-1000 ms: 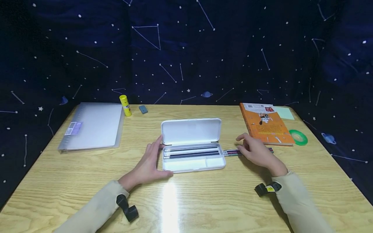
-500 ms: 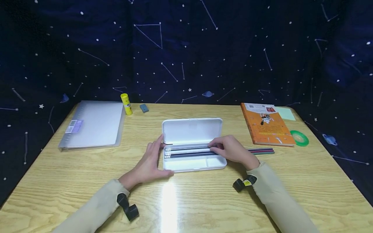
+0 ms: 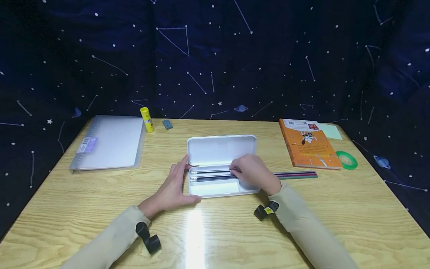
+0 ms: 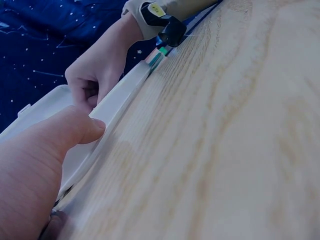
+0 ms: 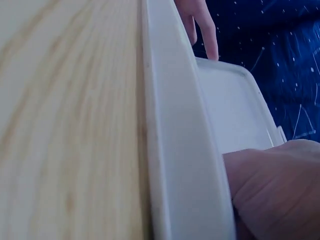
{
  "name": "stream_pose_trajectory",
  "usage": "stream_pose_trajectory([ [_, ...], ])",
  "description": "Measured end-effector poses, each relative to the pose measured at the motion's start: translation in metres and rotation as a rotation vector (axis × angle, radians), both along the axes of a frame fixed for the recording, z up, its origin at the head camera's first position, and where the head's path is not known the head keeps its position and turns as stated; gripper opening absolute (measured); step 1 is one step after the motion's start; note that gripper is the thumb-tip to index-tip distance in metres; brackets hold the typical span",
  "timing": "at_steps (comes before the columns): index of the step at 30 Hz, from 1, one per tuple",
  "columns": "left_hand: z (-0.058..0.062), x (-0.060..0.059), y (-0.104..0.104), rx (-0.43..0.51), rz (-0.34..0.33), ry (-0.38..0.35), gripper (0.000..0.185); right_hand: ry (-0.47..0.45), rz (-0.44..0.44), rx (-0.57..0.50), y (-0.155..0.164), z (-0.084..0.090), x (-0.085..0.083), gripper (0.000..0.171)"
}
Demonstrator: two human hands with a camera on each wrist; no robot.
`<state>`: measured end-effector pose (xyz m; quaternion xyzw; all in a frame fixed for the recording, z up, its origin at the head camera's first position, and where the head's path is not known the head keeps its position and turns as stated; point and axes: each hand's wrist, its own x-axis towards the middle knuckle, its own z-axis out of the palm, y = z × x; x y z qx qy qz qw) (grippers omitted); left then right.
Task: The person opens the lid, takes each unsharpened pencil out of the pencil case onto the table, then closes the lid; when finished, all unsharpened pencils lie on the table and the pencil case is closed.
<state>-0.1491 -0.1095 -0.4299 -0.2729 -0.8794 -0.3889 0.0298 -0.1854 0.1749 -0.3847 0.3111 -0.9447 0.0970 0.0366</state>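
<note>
Right hand [image 3: 252, 171] dips into the white case [image 3: 213, 189] midway between the table's [image 3: 235, 233] side edges, fingers bent over dark pencils [image 3: 209, 178]; whether they pinch cannot be seen.
Left hand [image 3: 170, 191] spans the case's left end, fingers and thumb apart; a second ago, the right hand was beyond its right edge.

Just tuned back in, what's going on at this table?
A person is working at an open white case. The left hand rests against its left end, thumb along the front edge. The right hand reaches in, fingers at the dark pencils inside; its grip is hidden. Other pencils lie to the right, partly hidden behind that hand.
</note>
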Motion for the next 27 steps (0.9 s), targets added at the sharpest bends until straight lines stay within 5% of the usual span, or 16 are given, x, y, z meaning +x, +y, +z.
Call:
stream_pose_trajectory([
  [4, 0.000, 0.000, 0.002, 0.033, -0.021, 0.014, 0.126, -0.011, -0.031, 0.015, 0.001, 0.003, 0.003, 0.009],
  [12, -0.002, 0.001, 0.004, 0.031, -0.027, 0.056, 0.126, -0.038, -0.075, -0.134, 0.026, 0.005, 0.010, 0.006],
  [27, -0.001, 0.000, -0.003, 0.001, -0.007, 0.027, 0.125, 0.062, -0.283, -0.263, 0.133, -0.001, 0.048, 0.005],
])
